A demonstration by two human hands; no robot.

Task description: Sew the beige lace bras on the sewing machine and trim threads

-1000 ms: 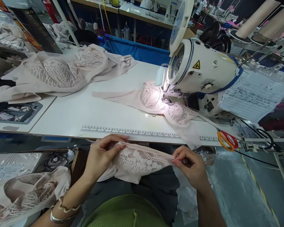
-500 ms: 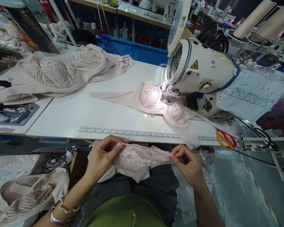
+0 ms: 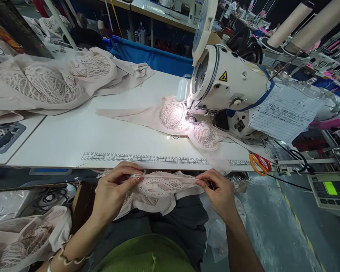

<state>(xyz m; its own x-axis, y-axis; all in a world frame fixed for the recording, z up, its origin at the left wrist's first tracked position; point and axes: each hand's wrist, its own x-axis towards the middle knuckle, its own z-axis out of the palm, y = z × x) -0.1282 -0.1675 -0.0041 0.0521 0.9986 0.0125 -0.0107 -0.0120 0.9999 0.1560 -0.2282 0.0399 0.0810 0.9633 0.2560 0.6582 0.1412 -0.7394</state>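
Between my hands, over my lap at the table's front edge, a pale pink lace bra point(image 3: 155, 189) is stretched along its top edge. My left hand point(image 3: 113, 189) pinches one end of that edge between thumb and fingers. The other end is gripped by my right hand point(image 3: 217, 192), with its fingers curled and partly hidden. A second bra point(image 3: 172, 115) lies on the table under the needle of the sewing machine point(image 3: 229, 79), lit by its lamp. One of its wings hangs over the front edge.
A printed ruler point(image 3: 147, 158) runs along the front of the white table point(image 3: 65, 132). Orange-handled scissors point(image 3: 257, 164) hang at the right edge. More bras point(image 3: 51, 83) are piled at the left, and another bra point(image 3: 31, 238) lies in a box below. A control panel point(image 3: 330, 189) stands at right.
The bra's top edge is now pulled straighter between my hands, and the lace has turned slightly. Both hands still grip it. The whole view has shifted, with the surroundings sliding left.
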